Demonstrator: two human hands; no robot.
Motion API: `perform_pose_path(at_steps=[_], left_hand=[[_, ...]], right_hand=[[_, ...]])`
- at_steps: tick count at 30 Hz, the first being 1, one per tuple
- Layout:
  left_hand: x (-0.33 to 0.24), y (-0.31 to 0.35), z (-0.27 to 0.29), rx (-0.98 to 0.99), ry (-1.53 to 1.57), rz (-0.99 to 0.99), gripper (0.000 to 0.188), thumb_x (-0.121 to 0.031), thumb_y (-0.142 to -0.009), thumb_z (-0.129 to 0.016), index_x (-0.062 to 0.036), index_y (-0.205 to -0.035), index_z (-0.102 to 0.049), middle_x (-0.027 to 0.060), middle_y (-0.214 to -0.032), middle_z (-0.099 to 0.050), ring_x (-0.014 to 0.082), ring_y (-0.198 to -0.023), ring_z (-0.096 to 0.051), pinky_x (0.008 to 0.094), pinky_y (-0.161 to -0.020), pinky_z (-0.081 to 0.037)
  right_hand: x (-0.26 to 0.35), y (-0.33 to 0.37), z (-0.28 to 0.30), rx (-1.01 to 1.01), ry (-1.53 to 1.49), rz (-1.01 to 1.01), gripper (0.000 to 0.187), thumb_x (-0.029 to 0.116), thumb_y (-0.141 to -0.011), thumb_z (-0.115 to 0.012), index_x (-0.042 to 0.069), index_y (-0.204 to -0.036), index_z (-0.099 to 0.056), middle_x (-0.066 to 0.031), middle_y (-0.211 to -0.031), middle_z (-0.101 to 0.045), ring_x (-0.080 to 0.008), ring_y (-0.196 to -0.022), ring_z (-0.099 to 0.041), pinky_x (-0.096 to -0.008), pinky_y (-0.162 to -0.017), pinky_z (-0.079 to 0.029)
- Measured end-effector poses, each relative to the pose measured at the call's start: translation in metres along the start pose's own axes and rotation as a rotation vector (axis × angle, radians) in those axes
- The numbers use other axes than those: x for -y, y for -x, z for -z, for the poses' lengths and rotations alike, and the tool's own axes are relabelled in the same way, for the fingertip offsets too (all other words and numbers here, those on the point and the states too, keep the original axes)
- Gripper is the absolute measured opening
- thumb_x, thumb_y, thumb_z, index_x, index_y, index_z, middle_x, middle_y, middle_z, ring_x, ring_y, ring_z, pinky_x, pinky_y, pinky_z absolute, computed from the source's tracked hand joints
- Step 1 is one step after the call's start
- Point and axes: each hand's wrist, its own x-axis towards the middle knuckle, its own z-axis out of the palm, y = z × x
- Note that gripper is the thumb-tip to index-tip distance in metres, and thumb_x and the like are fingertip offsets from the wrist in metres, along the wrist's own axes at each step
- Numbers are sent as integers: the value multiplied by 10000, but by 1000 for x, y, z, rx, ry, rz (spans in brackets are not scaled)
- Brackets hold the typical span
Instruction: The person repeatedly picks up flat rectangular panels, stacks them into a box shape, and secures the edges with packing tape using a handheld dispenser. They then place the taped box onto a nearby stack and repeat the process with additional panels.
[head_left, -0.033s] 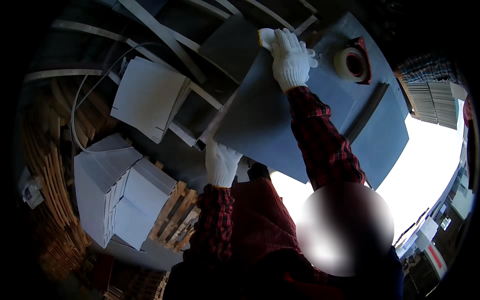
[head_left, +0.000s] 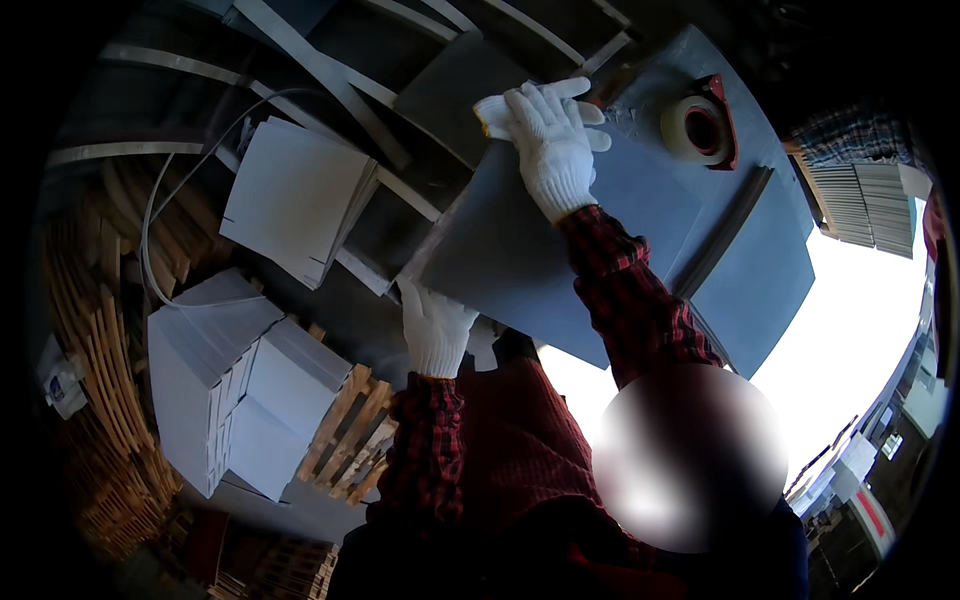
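A large flat grey sheet [head_left: 490, 240], like cardboard, lies in front of me. My left hand [head_left: 437, 330], in a white knitted glove, is closed at its near left corner; some fingers are hidden by the sheet. Across the far left edge reaches my right hand [head_left: 555, 150], also gloved, its fingers partly spread over the surface. Under them it presses a folded white cloth with a yellow hem [head_left: 492, 116], which looks like a spare glove. Right of that hand, a red tape dispenser [head_left: 728, 125] with a wide roll of tape [head_left: 690, 132] rests on the grey surface.
A dark strip [head_left: 730, 225] lies on the right of the surface. To the left are stacked white sheets [head_left: 295, 195] on a slatted frame, a pile of folded white cardboard [head_left: 205, 370], a wooden pallet [head_left: 350, 435] and a looped pale strap [head_left: 150, 230]. A plaid sleeve [head_left: 860, 135] shows far right.
My right hand has moved left and slightly toward me along the sheet's far edge, carrying the folded white cloth. My left hand and the sheet have shifted slightly left.
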Motion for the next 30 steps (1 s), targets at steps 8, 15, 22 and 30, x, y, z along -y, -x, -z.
perform_pose_path(at_steps=[8, 15, 22, 30], left_hand=[[3, 4, 6, 61, 38, 19, 806, -676, -986, -347, -48, -1491, -362, 163, -1420, -492, 311, -1332, -466, 458, -1097, -415], [11, 1, 6, -104, -289, -50, 526, -388, -1056, -465, -57, -1458, -381, 158, -1450, -456, 318, -1331, -464, 491, -1086, -433], [3, 1, 1, -100, -407, -6, 572, -381, -1059, -461, -58, -1504, -305, 172, -1512, -385, 338, -1389, -404, 502, -1132, -394], [0, 0, 9, -182, -567, -1, 656, -431, -1037, -497, -30, -1511, -285, 218, -1515, -362, 383, -1391, -399, 510, -1142, -381]], right_hand=[[96, 170, 8, 506, -353, 302, 464, 260, -851, -608, 187, -1309, -591, -65, -1404, -541, -274, -1357, -436, -459, -1149, -293], [-7, 55, 47, 184, -280, 63, 536, -14, -769, -637, 42, -1296, -552, -157, -1333, -568, -334, -1269, -518, -426, -1055, -415], [-84, 93, 100, -39, 51, -184, 429, 33, -840, -615, 65, -1265, -560, -165, -1288, -581, -369, -1221, -524, -442, -1025, -413], [-26, 155, 106, -153, 248, -456, 365, 50, -868, -609, 47, -1228, -550, -163, -1262, -573, -384, -1180, -530, -468, -986, -420]])
